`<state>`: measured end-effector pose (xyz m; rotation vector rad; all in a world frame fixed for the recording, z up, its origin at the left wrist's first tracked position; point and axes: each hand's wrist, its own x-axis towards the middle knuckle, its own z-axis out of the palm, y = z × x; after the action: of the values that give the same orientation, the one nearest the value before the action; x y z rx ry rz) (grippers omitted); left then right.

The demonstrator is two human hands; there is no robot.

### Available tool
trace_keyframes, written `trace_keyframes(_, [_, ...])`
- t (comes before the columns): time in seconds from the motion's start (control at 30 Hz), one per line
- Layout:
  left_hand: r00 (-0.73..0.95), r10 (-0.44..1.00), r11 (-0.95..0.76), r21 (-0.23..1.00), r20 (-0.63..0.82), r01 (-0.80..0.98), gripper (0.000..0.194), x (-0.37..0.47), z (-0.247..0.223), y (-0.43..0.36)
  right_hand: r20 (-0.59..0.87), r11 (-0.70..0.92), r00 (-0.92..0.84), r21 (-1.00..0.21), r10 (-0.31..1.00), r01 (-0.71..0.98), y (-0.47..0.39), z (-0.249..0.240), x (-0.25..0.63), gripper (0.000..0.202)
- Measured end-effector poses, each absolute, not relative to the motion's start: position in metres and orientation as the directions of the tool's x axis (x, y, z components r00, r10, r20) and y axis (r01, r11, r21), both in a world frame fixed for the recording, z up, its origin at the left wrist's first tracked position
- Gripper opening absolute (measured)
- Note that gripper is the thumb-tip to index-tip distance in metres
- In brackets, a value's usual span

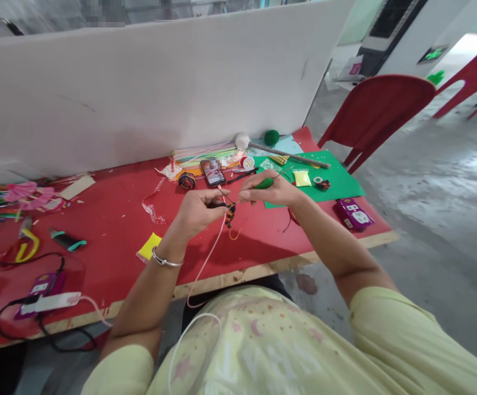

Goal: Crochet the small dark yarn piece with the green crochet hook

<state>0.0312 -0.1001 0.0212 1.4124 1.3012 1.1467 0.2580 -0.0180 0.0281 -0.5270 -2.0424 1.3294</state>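
Over the middle of the red table, my left hand point(200, 209) is closed with its fingertips pinching a small dark and orange yarn piece point(230, 215), which hangs down between the hands. A thin orange strand point(234, 236) loops below it. My right hand point(271, 189) is wrapped round a tool with a green handle point(264, 184); its thin tip reaches toward the yarn piece, though the exact contact is too small to tell. A pale cord point(209, 255) runs from beside the yarn piece down to the table edge.
Behind the hands lie a phone point(212, 172), a yarn ball point(187, 181) and a ribbon spool point(247, 162). A rod point(290, 153) crosses the green sheet point(339, 178). Pliers point(28, 241), a cutter point(68, 240) and a power strip point(51, 303) are left. A white panel point(160, 88) stands behind.
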Motion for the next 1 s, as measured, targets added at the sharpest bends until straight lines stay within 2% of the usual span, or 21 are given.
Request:
trace_keyframes(0.1, [-0.036, 0.995, -0.082, 0.972, 0.092, 0.22, 0.042, 0.031, 0.018, -0.099, 0.438, 0.629, -0.683, -0.776, 0.585, 0.042, -0.029, 0.028, 0.255, 0.031])
trace_keyframes(0.2, [-0.147, 0.981, -0.093, 0.975, 0.123, 0.2, 0.04, 0.032, 0.015, -0.097, 0.596, 0.848, -0.657, -0.513, 0.462, 0.131, -0.042, 0.014, 0.248, 0.026])
trace_keyframes(0.27, [-0.202, 0.973, -0.093, 0.991, 0.11, 0.092, 0.042, 0.034, 0.014, -0.097, 0.673, 0.904, -0.606, -0.352, 0.424, 0.242, -0.052, -0.005, 0.241, 0.023])
trace_keyframes(0.33, [-0.154, 0.988, -0.04, 0.994, 0.024, -0.101, 0.045, 0.035, 0.012, -0.097, 0.747, 0.912, -0.533, -0.26, 0.399, 0.318, -0.06, -0.027, 0.233, 0.022])
trace_keyframes(0.43, [0.065, 0.989, 0.15, 0.925, -0.136, -0.348, 0.042, 0.035, 0.01, -0.099, 0.85, 0.911, -0.387, -0.226, 0.358, 0.346, -0.063, -0.053, 0.225, 0.022])
trace_keyframes(0.5, [0.143, 0.976, 0.206, 0.901, -0.163, -0.382, 0.04, 0.032, 0.009, -0.1, 0.865, 0.931, -0.371, -0.249, 0.337, 0.266, -0.06, -0.057, 0.224, 0.022])
trace_keyframes(0.57, [0.107, 0.986, 0.155, 0.935, -0.126, -0.319, 0.038, 0.027, 0.009, -0.101, 0.848, 0.947, -0.423, -0.284, 0.32, 0.149, -0.056, -0.047, 0.227, 0.022])
trace_keyframes(0.67, [-0.018, 1.0, 0.009, 0.999, -0.01, -0.052, 0.035, 0.018, 0.011, -0.101, 0.768, 0.939, -0.567, -0.343, 0.297, 0.026, -0.052, -0.016, 0.236, 0.023])
trace_keyframes(0.77, [-0.051, 0.995, -0.078, 0.981, 0.088, 0.179, 0.025, 0.015, 0.014, -0.103, 0.619, 0.851, -0.683, -0.524, 0.388, 0.008, -0.05, 0.015, 0.247, 0.02])
trace_keyframes(0.83, [0.008, 0.994, -0.105, 0.975, 0.105, 0.198, 0.02, 0.016, 0.016, -0.105, 0.482, 0.68, -0.704, -0.733, 0.522, 0.003, -0.047, 0.026, 0.252, 0.023])
trace_keyframes(0.9, [0.099, 0.992, -0.094, 0.989, 0.083, 0.117, 0.022, 0.019, 0.017, -0.106, 0.3, 0.385, -0.7, -0.922, 0.648, -0.039, -0.043, 0.024, 0.253, 0.032])
trace_keyframes(0.93, [0.13, 0.989, -0.074, 0.996, 0.067, 0.052, 0.025, 0.022, 0.016, -0.107, 0.208, 0.212, -0.695, -0.974, 0.689, -0.081, -0.042, 0.018, 0.251, 0.036])
trace_keyframes(1.0, [0.129, 0.991, -0.029, 0.996, 0.04, -0.087, 0.031, 0.028, 0.012, -0.107, 0.092, -0.074, -0.68, -0.974, 0.728, -0.212, -0.043, 0.0, 0.243, 0.043])
